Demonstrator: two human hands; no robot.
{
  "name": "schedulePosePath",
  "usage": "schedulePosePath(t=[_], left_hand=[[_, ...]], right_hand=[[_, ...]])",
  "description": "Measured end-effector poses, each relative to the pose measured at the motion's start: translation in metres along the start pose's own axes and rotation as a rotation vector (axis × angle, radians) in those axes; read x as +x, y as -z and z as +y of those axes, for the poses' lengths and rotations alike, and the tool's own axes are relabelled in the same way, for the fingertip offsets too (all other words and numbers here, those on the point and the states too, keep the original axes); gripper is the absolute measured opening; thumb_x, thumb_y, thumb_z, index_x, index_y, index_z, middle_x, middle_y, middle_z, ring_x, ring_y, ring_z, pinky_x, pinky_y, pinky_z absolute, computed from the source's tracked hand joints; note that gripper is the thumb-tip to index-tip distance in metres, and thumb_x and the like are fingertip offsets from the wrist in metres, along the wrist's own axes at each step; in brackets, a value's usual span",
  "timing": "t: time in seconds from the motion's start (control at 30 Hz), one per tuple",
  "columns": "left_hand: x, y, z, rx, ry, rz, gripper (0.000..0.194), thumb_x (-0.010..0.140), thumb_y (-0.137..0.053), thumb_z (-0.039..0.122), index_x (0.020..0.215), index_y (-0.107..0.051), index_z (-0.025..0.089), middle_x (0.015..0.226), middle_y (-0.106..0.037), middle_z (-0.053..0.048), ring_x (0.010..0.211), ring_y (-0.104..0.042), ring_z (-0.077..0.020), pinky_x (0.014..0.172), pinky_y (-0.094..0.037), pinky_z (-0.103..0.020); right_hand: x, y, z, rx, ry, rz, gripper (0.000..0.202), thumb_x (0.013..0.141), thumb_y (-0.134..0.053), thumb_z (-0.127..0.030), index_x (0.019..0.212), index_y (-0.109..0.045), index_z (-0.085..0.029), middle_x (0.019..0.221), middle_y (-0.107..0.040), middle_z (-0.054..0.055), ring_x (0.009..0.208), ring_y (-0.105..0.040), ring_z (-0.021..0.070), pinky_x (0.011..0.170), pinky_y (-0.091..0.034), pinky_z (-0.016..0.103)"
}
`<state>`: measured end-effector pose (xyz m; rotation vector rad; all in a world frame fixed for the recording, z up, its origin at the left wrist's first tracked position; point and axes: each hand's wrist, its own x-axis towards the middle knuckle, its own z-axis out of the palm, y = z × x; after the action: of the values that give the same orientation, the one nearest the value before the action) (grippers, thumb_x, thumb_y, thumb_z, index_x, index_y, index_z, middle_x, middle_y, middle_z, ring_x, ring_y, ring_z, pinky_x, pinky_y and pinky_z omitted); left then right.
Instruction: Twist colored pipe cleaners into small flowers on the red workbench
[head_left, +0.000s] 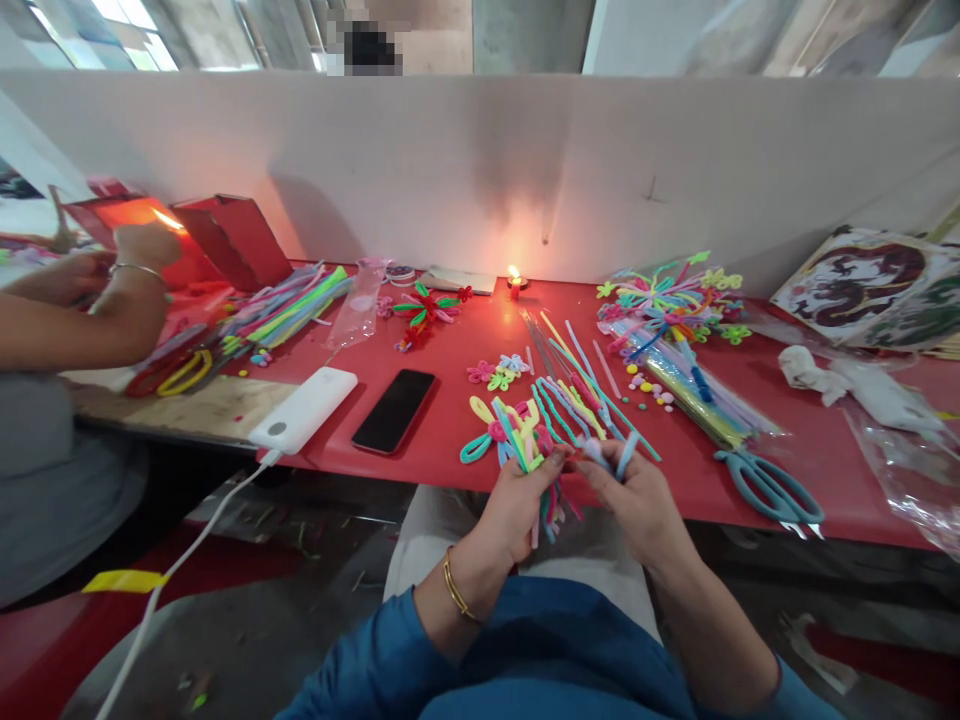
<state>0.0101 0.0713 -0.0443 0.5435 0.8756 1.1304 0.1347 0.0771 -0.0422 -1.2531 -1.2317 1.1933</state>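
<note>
My left hand (517, 505) is closed round a bunch of pipe cleaners (519, 440) in green, yellow, pink and blue, some bent into loops. Their ends stick out above and below the fist. Just to its right, my right hand (637, 500) pinches a pale blue pipe cleaner (628, 455), its fingertips close to the bunch. Whether the two pieces are joined there I cannot tell. Beyond my hands lie twisted and straight pipe cleaners (559, 405) on the red table (450, 370). Small pink, yellow and lilac flower shapes (499, 372) rest behind the bunch.
A burning candle (514, 284) stands near the back partition. To the left are a black phone (394, 411) and a white power bank (303, 410) with a cable. Blue-handled scissors (772, 487) lie at the right edge. A co-worker's hand (146, 248) is near another flame.
</note>
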Motion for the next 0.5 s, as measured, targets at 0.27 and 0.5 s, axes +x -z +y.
schedulePosePath(t=[0.27, 0.5], left_hand=[[-0.001, 0.003, 0.0, 0.054, -0.001, -0.013, 0.039, 0.064, -0.068, 0.043, 0.086, -0.062, 0.012, 0.052, -0.056, 0.003, 0.033, -0.042, -0.0048, 0.033, -0.034, -0.018], [-0.001, 0.002, 0.004, 0.063, 0.057, 0.026, 0.034, 0.059, -0.071, 0.039, 0.08, -0.059, 0.014, 0.047, -0.052, 0.005, 0.031, -0.045, -0.0072, 0.033, -0.038, -0.02]], right_hand=[[0.0, -0.004, -0.006, -0.23, -0.024, -0.16, 0.007, 0.067, -0.058, -0.026, 0.069, -0.061, -0.019, 0.063, -0.062, -0.001, 0.061, -0.059, 0.0172, 0.06, -0.046, 0.028], [0.002, 0.005, -0.003, -0.295, 0.048, -0.09, 0.018, 0.071, -0.057, -0.03, 0.083, -0.064, -0.019, 0.067, -0.065, 0.0, 0.064, -0.059, 0.0178, 0.061, -0.044, 0.027]])
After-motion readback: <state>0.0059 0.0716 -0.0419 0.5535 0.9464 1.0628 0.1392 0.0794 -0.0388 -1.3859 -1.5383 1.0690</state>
